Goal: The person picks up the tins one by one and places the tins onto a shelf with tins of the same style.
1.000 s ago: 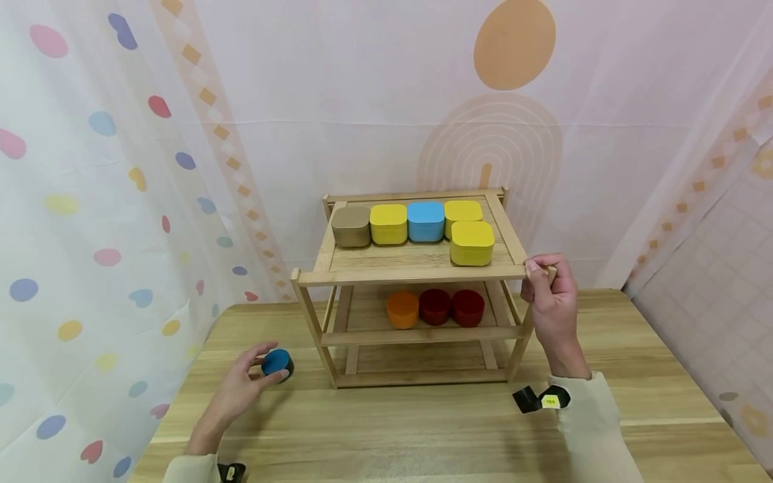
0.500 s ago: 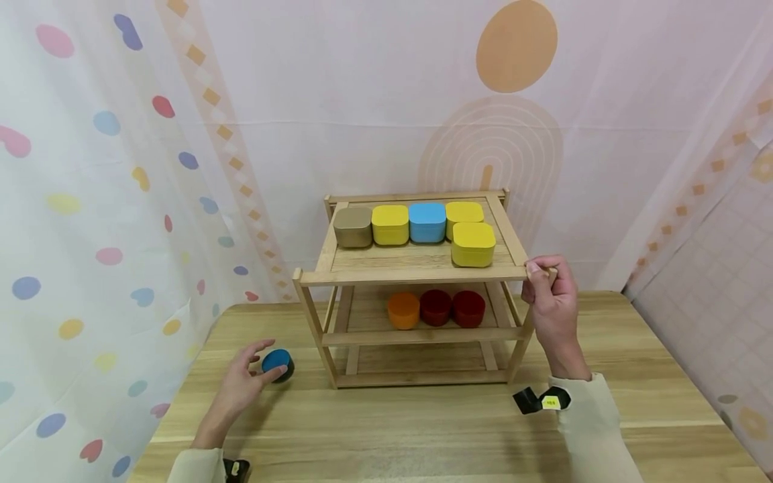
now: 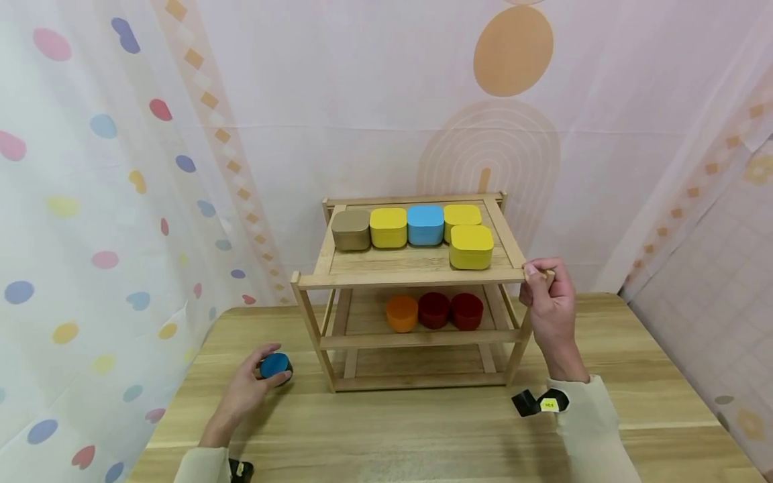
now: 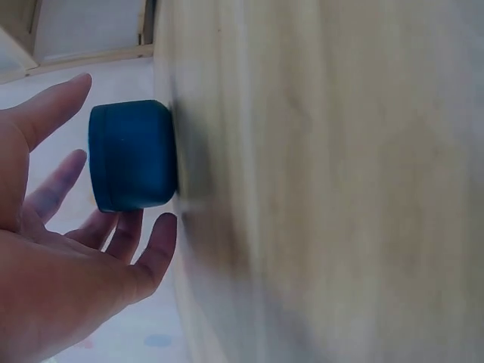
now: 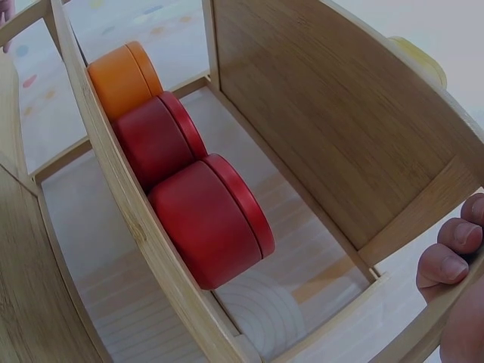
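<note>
A round blue tin (image 3: 275, 367) stands on the table left of the wooden shelf rack (image 3: 417, 276). My left hand (image 3: 246, 384) reaches around it, thumb at the front and fingers behind. The left wrist view shows the thumb (image 4: 57, 110) short of the blue lid; whether the other fingers touch the tin's side is hard to tell. My right hand (image 3: 549, 302) grips the rack's top front right corner. Round tins, one orange (image 3: 401, 314) and two dark red (image 3: 467, 312), stand in a row on the middle tier.
The top tier carries a brownish-gold square tin (image 3: 351, 231), a light blue one (image 3: 425, 225) and several yellow ones (image 3: 471, 247). Beneath the middle tier is a bottom board (image 3: 417, 360). A patterned curtain (image 3: 362, 100) hangs behind the wooden table (image 3: 386, 436).
My left hand shifts slightly around the blue tin, its thumb drawing lower along the front edge. The tin stays put, and my right hand keeps its grip on the rack.
</note>
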`<action>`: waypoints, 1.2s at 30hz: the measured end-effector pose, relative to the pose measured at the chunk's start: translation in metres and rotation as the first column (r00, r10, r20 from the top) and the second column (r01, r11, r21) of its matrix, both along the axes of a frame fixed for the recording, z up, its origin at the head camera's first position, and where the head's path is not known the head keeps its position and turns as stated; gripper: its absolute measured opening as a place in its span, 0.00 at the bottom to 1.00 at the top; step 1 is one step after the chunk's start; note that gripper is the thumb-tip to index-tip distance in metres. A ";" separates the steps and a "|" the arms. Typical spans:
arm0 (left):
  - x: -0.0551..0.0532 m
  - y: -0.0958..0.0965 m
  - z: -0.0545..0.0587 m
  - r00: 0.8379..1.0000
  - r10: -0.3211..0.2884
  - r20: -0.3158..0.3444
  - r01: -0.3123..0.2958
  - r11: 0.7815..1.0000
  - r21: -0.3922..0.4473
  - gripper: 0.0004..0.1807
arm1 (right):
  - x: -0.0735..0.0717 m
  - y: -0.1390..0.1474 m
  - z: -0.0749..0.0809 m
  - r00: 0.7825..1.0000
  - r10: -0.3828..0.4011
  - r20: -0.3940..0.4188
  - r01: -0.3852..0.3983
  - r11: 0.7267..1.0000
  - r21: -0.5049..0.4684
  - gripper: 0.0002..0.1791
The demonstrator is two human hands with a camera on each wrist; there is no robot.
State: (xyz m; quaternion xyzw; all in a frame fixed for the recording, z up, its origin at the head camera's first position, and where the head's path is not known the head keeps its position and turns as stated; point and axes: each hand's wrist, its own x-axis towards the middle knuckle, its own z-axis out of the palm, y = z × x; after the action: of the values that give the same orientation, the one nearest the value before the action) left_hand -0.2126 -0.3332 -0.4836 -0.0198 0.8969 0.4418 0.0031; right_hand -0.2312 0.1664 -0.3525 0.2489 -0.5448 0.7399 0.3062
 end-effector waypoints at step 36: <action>0.005 -0.004 -0.001 0.999 -0.013 0.046 0.013 1.000 0.009 0.34 | 0.001 0.000 0.001 1.000 -0.003 0.000 0.003 1.000 0.001 0.05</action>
State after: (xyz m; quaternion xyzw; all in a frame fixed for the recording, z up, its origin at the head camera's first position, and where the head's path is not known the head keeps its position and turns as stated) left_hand -0.2080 -0.3375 -0.4845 -0.0241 0.8947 0.4452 0.0265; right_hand -0.2297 0.1663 -0.3515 0.2484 -0.5455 0.7392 0.3072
